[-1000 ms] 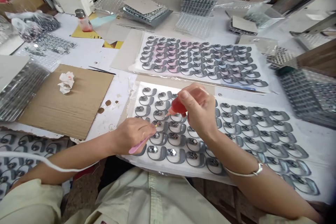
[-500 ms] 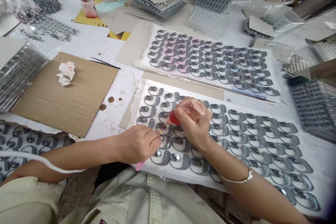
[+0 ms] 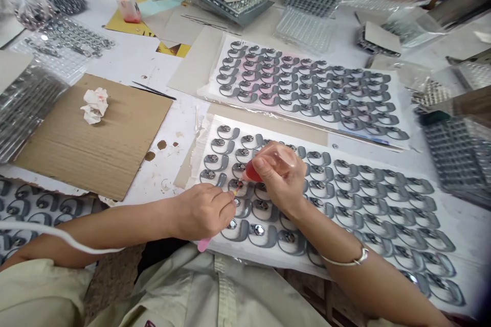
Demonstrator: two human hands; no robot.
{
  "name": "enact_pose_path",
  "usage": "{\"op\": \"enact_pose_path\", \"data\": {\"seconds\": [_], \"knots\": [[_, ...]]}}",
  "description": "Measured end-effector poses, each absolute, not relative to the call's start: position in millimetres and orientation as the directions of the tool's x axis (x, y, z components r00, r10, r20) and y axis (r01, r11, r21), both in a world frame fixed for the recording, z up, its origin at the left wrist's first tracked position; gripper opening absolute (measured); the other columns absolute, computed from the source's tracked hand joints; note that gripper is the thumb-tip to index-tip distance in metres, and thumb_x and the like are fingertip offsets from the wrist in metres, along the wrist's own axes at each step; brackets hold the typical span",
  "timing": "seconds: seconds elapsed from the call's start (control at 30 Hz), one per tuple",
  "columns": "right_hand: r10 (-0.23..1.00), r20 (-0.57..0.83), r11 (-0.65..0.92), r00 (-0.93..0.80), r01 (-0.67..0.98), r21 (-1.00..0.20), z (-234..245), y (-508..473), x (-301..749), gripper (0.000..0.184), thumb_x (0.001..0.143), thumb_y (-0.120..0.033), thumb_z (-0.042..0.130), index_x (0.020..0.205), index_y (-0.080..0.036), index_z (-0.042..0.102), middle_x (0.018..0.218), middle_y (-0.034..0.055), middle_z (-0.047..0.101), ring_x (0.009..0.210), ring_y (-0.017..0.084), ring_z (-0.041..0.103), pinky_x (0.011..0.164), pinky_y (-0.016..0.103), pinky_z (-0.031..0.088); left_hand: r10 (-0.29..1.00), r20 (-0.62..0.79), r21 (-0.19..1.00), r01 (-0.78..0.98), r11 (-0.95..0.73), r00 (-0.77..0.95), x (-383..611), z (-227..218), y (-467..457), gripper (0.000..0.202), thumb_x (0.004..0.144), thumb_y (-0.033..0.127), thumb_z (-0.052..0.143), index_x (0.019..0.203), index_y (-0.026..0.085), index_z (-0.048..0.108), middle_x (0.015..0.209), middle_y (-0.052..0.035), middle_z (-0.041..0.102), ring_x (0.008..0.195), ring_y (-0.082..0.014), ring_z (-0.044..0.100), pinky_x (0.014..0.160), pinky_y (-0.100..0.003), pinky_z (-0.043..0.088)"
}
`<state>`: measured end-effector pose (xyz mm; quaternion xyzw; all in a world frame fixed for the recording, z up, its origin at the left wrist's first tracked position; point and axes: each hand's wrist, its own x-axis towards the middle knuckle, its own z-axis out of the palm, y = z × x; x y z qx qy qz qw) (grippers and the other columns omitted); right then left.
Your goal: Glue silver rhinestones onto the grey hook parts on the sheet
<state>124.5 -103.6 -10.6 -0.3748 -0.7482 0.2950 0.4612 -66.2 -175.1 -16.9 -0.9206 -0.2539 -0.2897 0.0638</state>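
Observation:
My right hand (image 3: 282, 181) is closed around a soft clear squeeze bottle (image 3: 278, 156) of red liquid, tilted with its nozzle down to the left. The nozzle tip is at a small round metal ornament (image 3: 238, 184) on a grey curved piece, and red shows on that ornament. My left hand (image 3: 209, 209) is closed on a thin pink-handled tool (image 3: 204, 244). Its narrow yellowish tip points at the same ornament; its exact kind is hidden by my fingers. Rows of similar grey pieces with ornaments lie on a white sheet (image 3: 226, 112) under both hands.
Behind lies a second sheet of pieces (image 3: 307, 82). To the left are brown cardboard (image 3: 95, 148), crumpled tissue (image 3: 95, 106), black tweezers (image 3: 153, 90) and a metal-capped jar (image 3: 126, 2) with pink liquid. A white cable (image 3: 65, 237) crosses my left forearm. Stacked trays (image 3: 460, 158) stand at right.
The squeeze bottle and my right hand have shifted very slightly left. More red now shows on the ornament under the nozzle. My left hand is almost still.

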Motion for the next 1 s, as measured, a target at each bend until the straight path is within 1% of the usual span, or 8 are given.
{"op": "enact_pose_path", "data": {"seconds": [0.1, 0.27, 0.4, 0.5, 0.6, 0.7, 0.87, 1.0], "knots": [[0.821, 0.488, 0.564, -0.297, 0.288, -0.774, -10.8, -103.6, 124.4, 0.022, 0.089, -0.028, 0.062, 0.069, -0.02, 0.058, 0.066, -0.0003, 0.058, 0.061, 0.013, 0.054, 0.057, 0.031, 0.043, 0.424, 0.563, 0.017, 0.503, -0.864, 0.71, -66.1, -16.3, -175.9, 0.024, 0.09, 0.005, 0.041, 0.081, 0.008, 0.063, 0.079, -0.0137, 0.07, 0.065, -0.0184, 0.066, 0.052, -0.029, 0.054], [0.792, 0.532, 0.606, -0.299, 0.284, -0.743, -10.2, -104.0, 124.0, 0.019, 0.087, -0.024, 0.063, 0.07, -0.02, 0.058, 0.066, 0.0, 0.058, 0.061, 0.014, 0.054, 0.057, 0.032, 0.044, 0.423, 0.577, 0.031, 0.499, -0.866, 0.698, -65.1, -15.8, -176.0, 0.024, 0.09, 0.004, 0.042, 0.08, 0.008, 0.063, 0.078, -0.0129, 0.07, 0.066, -0.0188, 0.067, 0.052, -0.029, 0.055], [0.749, 0.58, 0.659, -0.32, 0.273, -0.7, -9.4, -104.0, 124.1, 0.018, 0.086, -0.019, 0.063, 0.069, -0.02, 0.058, 0.068, 0.0003, 0.059, 0.062, 0.014, 0.054, 0.056, 0.031, 0.043, 0.42, 0.589, 0.023, 0.505, -0.863, 0.69, -65.1, -15.6, -176.0, 0.027, 0.09, 0.004, 0.039, 0.079, 0.008, 0.063, 0.076, -0.0125, 0.07, 0.064, -0.0185, 0.067, 0.051, -0.028, 0.054], [0.726, 0.607, 0.685, -0.322, 0.27, -0.676, -8.2, -104.5, 123.4, 0.015, 0.084, -0.017, 0.065, 0.071, -0.019, 0.058, 0.068, 0.0005, 0.059, 0.061, 0.013, 0.054, 0.054, 0.03, 0.044, 0.421, 0.595, 0.025, 0.507, -0.861, 0.685, -65.1, -14.7, -175.8, 0.028, 0.09, 0.004, 0.037, 0.079, 0.009, 0.063, 0.075, -0.0124, 0.07, 0.064, -0.0186, 0.066, 0.05, -0.029, 0.054], [0.653, 0.679, 0.756, -0.335, 0.234, -0.612, -6.5, -105.9, 121.6, 0.01, 0.082, -0.015, 0.067, 0.077, -0.018, 0.058, 0.07, 0.0012, 0.059, 0.061, 0.013, 0.054, 0.053, 0.029, 0.045, 0.419, 0.592, 0.032, 0.5, -0.866, 0.688, -64.9, -14.3, -175.5, 0.03, 0.09, 0.004, 0.036, 0.078, 0.009, 0.062, 0.073, -0.0122, 0.069, 0.062, -0.0185, 0.065, 0.049, -0.028, 0.053], [0.58, 0.742, 0.814, -0.336, 0.195, -0.547, -5.4, -107.1, 120.9, 0.01, 0.08, -0.014, 0.067, 0.08, -0.018, 0.058, 0.069, 0.001, 0.059, 0.061, 0.013, 0.054, 0.053, 0.029, 0.046, 0.424, 0.578, 0.021, 0.507, -0.862, 0.697, -64.9, -14.8, -175.5, 0.029, 0.091, 0.005, 0.035, 0.078, 0.01, 0.061, 0.073, -0.0117, 0.068, 0.062, -0.0177, 0.064, 0.051, -0.028, 0.053], [0.63, 0.73, 0.776, -0.265, 0.182, -0.604, -6.0, -106.3, 124.1, 0.009, 0.081, -0.015, 0.065, 0.076, -0.018, 0.059, 0.068, 0.0016, 0.058, 0.061, 0.014, 0.054, 0.054, 0.03, 0.045, 0.431, 0.572, 0.014, 0.516, -0.856, 0.698, -65.3, -16.2, -176.2, 0.027, 0.091, 0.007, 0.038, 0.078, 0.01, 0.061, 0.075, -0.0115, 0.068, 0.063, -0.0172, 0.064, 0.052, -0.028, 0.053], [0.635, 0.725, 0.772, -0.267, 0.19, -0.607, -7.8, -105.3, 125.0, 0.009, 0.08, -0.016, 0.066, 0.076, -0.019, 0.059, 0.066, 0.0015, 0.059, 0.06, 0.015, 0.055, 0.054, 0.032, 0.047, 0.428, 0.582, 0.03, 0.508, -0.861, 0.691, -65.1, -16.4, -176.5, 0.025, 0.09, 0.006, 0.04, 0.079, 0.009, 0.062, 0.077, -0.0125, 0.069, 0.063, -0.018, 0.064, 0.052, -0.028, 0.053]]}}
